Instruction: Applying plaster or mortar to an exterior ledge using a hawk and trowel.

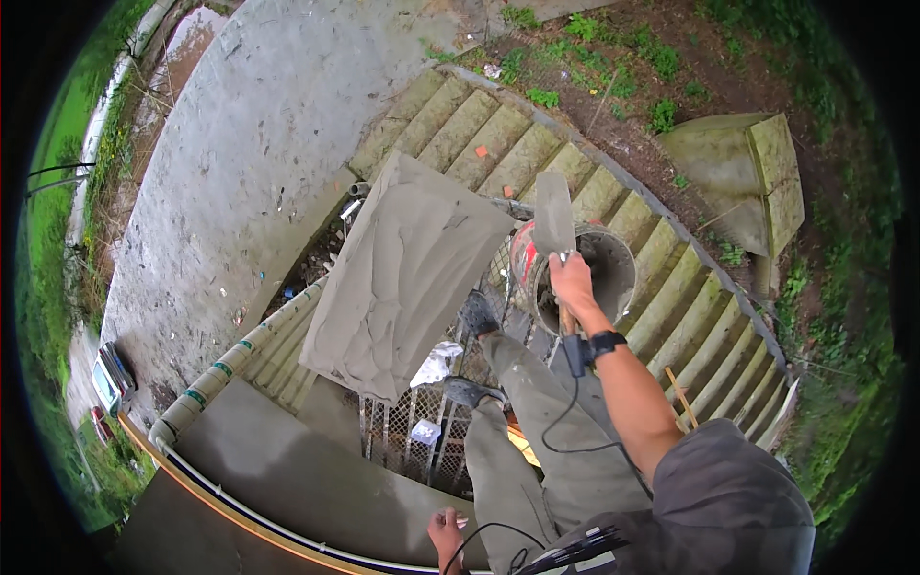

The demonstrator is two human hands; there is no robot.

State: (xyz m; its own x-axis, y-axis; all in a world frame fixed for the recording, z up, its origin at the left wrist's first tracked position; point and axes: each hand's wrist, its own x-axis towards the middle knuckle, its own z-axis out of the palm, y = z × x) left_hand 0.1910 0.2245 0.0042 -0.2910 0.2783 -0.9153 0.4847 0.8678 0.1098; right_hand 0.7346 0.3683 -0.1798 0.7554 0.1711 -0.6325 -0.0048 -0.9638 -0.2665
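My right hand [568, 281] grips a flat rectangular trowel [553, 213], its grey blade raised over the rim of a round mortar bucket [613, 287] with red on its side. Left of the bucket is a slab [402, 268] coated in wet grey mortar, its surface ridged and uneven. At the lower edge my left hand [446, 529] has curled fingers near my left leg; a small pale thing shows at them, too small to make out.
I stand on metal mesh planks [388, 436] with white scraps [436, 364] on them. Mossy concrete steps [661, 249] curve behind the bucket. A pipe railing [220, 359] runs left beside a concrete pavement [211, 153]. A concrete block [778, 182] stands upper right.
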